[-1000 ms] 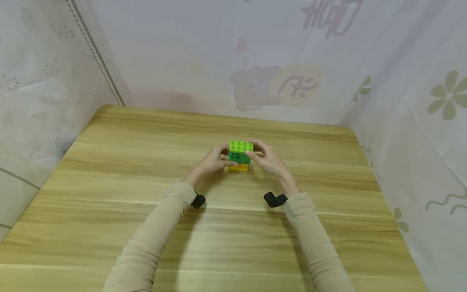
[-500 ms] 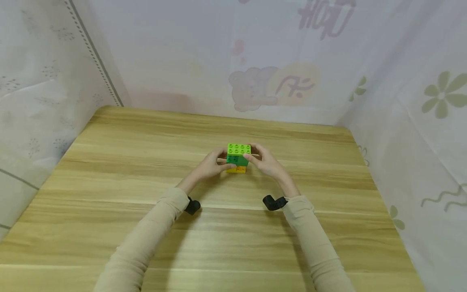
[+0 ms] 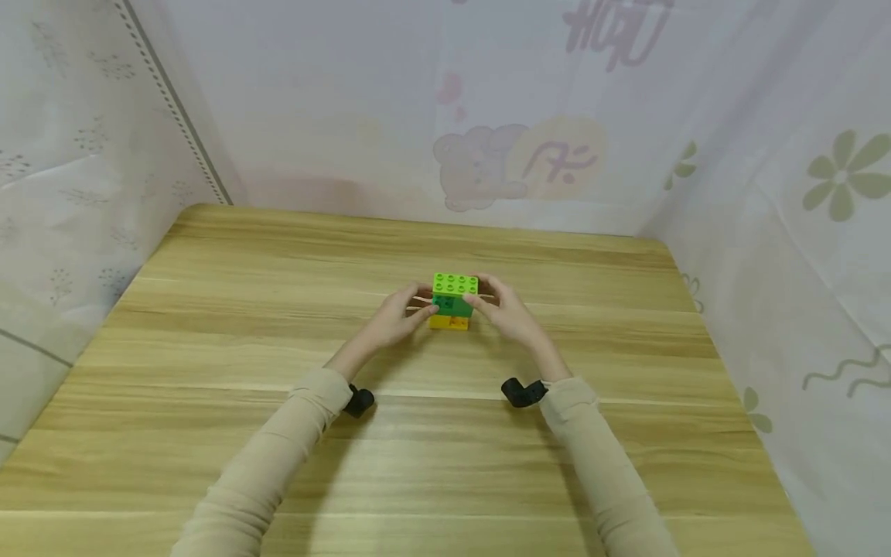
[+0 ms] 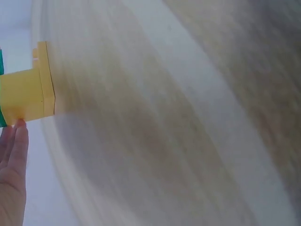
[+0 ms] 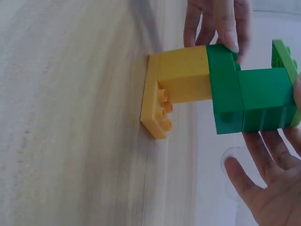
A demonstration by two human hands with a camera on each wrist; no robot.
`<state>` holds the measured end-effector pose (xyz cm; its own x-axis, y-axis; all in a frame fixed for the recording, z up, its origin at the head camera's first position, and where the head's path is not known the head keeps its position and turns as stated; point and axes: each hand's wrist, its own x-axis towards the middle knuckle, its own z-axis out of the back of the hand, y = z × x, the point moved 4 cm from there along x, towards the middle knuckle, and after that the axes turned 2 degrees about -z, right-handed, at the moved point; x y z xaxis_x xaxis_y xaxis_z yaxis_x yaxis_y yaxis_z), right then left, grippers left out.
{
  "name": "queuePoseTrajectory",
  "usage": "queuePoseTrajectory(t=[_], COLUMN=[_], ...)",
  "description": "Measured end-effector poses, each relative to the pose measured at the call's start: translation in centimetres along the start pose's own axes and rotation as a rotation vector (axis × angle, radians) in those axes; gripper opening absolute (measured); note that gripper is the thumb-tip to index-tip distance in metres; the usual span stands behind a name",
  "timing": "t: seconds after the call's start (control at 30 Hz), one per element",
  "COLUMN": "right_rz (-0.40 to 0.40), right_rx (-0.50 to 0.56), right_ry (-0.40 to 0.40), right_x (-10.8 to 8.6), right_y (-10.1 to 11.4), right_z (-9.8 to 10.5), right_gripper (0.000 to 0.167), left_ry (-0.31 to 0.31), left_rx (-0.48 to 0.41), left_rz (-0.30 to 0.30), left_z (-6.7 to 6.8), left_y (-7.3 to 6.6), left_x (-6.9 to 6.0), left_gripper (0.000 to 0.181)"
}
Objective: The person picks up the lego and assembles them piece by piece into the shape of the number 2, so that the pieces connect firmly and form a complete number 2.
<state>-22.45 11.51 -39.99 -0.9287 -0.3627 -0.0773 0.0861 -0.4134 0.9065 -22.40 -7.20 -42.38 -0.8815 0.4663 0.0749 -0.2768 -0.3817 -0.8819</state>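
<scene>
A stack of toy building blocks stands on the table, between both hands. In the right wrist view it has an orange-yellow studded base plate [image 5: 148,103], a yellow block [image 5: 183,68], a dark green brick [image 5: 226,92], a dark green block [image 5: 265,92] and a lime green studded brick [image 5: 288,63]. The left hand [image 3: 391,320] holds the left side around the lower green brick, thumb in front, fingers touching the yellow block [image 4: 23,94]. From the right, the right hand [image 3: 510,312] grips the upper part, its thumb at the lime brick [image 3: 455,283].
The wooden table [image 3: 431,464] extends on all sides of the stack. Printed cloth walls [image 3: 348,116] rise behind it and along both sides. Each wrist wears a small black camera, such as the right camera [image 3: 522,392].
The left hand has shifted slightly left, its thumb sliding from the front of the green brick to its left edge. The right hand keeps its hold; the view has shifted slightly.
</scene>
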Motion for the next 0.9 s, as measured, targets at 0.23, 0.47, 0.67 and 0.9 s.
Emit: queuePoseTrajectory(t=[0.23,0.47,0.67,0.9], right_rz=[0.011,0.01,0.0,-0.039], right_rx=[-0.041,-0.012,-0.029,-0.037], right_ry=[-0.079,-0.119,-0.13,-0.106], right_x=[-0.4,-0.4,0.4,1.3], right_y=[-0.5,-1.0,-0.8,-0.5], right_z=[-0.1,0.0,0.3,0.6], right_gripper=[0.053,0.049,0.051,0.051], left_ry=[0.004,0.019,0.021,0.034], left_rx=[0.103,0.097,0.099,0.094], left_rz=[-0.011,0.023,0.078,0.134], left_z=[-0.1,-0.1,0.3,0.7], left_y=[-0.6,-0.7,-0.7,-0.5], left_x=[0.2,0.3,0.6,1.0], left_gripper=[0.037,0.037,0.04,0.042])
